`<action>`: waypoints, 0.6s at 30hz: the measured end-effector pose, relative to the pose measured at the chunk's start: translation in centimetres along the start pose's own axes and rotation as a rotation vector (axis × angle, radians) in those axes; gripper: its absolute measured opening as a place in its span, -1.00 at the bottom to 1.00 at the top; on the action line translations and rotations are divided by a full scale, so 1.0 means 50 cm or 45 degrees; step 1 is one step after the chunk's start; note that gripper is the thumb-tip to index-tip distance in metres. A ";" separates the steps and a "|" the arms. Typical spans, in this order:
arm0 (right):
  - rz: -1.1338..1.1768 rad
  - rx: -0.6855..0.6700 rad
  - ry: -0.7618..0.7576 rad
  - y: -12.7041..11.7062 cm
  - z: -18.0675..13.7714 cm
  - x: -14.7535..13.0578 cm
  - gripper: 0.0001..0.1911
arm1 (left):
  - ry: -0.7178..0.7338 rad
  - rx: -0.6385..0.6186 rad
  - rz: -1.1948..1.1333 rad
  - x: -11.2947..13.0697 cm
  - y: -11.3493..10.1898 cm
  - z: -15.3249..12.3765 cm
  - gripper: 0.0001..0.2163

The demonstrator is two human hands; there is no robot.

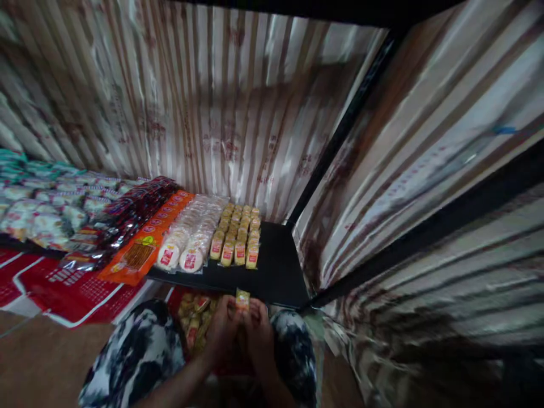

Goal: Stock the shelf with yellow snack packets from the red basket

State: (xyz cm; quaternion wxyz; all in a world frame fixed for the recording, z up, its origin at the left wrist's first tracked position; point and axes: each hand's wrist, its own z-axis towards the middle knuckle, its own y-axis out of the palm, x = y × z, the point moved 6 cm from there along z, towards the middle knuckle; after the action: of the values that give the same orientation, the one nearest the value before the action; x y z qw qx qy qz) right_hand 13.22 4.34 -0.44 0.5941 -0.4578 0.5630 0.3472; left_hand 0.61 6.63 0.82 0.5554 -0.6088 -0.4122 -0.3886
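Observation:
Low in the picture, between my knees, my left hand [221,327] and my right hand [257,331] are pressed together around several small yellow snack packets [242,298]; one packet sticks up above the fingers. Under the hands lies a red bag [193,317] with more such packets. On the black shelf [276,266] just ahead stand rows of the same yellow packets [238,235], beside rows of round white wrapped cakes [189,238].
Orange flat packs [147,243], dark red packs [127,212] and white-green bags [38,204] fill the shelf to the left. Striped paper lines the back and right walls. Red printed sheets [63,283] lie on the floor at left. My patterned trousers [131,351] frame the hands.

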 end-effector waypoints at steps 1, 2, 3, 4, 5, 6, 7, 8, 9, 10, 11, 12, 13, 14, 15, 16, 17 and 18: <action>0.042 0.002 -0.017 -0.002 0.007 -0.013 -0.68 | 0.024 0.007 -0.003 0.017 -0.001 0.006 -0.87; 0.077 0.010 -0.038 -0.006 0.015 -0.025 -0.68 | 0.049 0.008 -0.001 0.034 -0.001 0.014 -0.88; 0.110 0.023 -0.064 -0.011 0.024 -0.038 -0.67 | 0.081 -0.002 0.007 0.052 0.000 0.022 -0.88; 0.131 0.041 -0.094 -0.017 0.036 -0.049 -0.67 | 0.108 -0.016 0.018 0.070 0.003 0.031 -0.88; 0.141 0.063 -0.126 -0.024 0.049 -0.060 -0.67 | 0.134 -0.029 0.030 0.088 0.006 0.042 -0.86; 0.141 0.089 -0.155 -0.033 0.063 -0.069 -0.67 | 0.156 -0.036 0.042 0.107 0.010 0.052 -0.84; 0.136 0.117 -0.180 -0.042 0.079 -0.078 -0.67 | 0.178 -0.045 0.053 0.125 0.016 0.064 -0.82; 0.129 0.150 -0.203 -0.052 0.097 -0.085 -0.66 | 0.196 -0.049 0.066 0.143 0.023 0.077 -0.80; 0.122 0.182 -0.221 -0.062 0.117 -0.091 -0.64 | 0.209 -0.046 0.081 0.162 0.032 0.090 -0.79; 0.113 0.214 -0.234 -0.072 0.138 -0.096 -0.62 | 0.219 -0.037 0.096 0.180 0.042 0.105 -0.77; 0.102 0.241 -0.244 -0.082 0.161 -0.101 -0.60 | 0.227 -0.024 0.110 0.198 0.053 0.122 -0.76; 0.089 0.262 -0.252 -0.090 0.185 -0.105 -0.59 | 0.232 -0.006 0.122 0.216 0.066 0.139 -0.73; 0.076 0.280 -0.260 -0.097 0.211 -0.108 -0.58 | 0.232 0.012 0.130 0.232 0.080 0.157 -0.71; 0.067 0.302 -0.266 -0.104 0.238 -0.110 -0.58 | 0.225 0.024 0.134 0.246 0.097 0.176 -0.69; 0.066 0.327 -0.272 -0.111 0.266 -0.112 -0.59 | 0.209 0.030 0.133 0.258 0.114 0.196 -0.67; 0.073 0.351 -0.280 -0.116 0.295 -0.112 -0.59 | 0.179 0.037 0.131 0.266 0.133 0.216 -0.66; 0.087 0.372 -0.289 -0.121 0.324 -0.112 -0.59 | 0.144 0.054 0.130 0.271 0.151 0.237 -0.65; 0.103 0.384 -0.301 -0.123 0.353 -0.111 -0.59 | 0.109 0.078 0.128 0.273 0.170 0.258 -0.64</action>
State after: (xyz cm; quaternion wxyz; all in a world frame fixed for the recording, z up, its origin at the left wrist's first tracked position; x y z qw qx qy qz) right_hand 24.43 19.30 5.05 0.7034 -0.2965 0.5530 0.3338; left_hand 13.63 20.10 9.44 0.6097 -0.5943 -0.3684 -0.3732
